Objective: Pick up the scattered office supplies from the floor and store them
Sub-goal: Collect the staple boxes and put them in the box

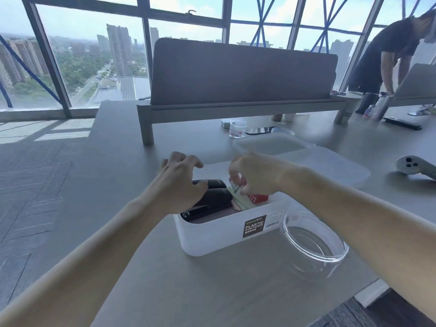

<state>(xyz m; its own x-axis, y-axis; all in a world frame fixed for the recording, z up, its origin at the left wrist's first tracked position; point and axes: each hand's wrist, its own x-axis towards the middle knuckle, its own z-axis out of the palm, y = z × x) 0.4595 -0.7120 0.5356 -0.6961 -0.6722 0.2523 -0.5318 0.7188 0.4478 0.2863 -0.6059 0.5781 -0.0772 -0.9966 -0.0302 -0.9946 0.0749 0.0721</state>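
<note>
A white plastic container (212,234) with a dark label sits on the grey table, in front of me. Inside lie a black stapler (212,204), pale note pads (240,202) and a red box (258,198). My left hand (179,182) hovers over the stapler, fingers curled and apart, and may touch its top. My right hand (254,173) pinches the upper end of the red box, which stands tilted in the container's right part. The box's top is hidden by my fingers.
A clear round jar (316,239) lies right of the container. Translucent lids (330,161) and a small jar (237,128) sit behind. A grey monitor riser (236,107) spans the table. A white controller (411,165) rests at right, where another person bends over. Floor lies at left.
</note>
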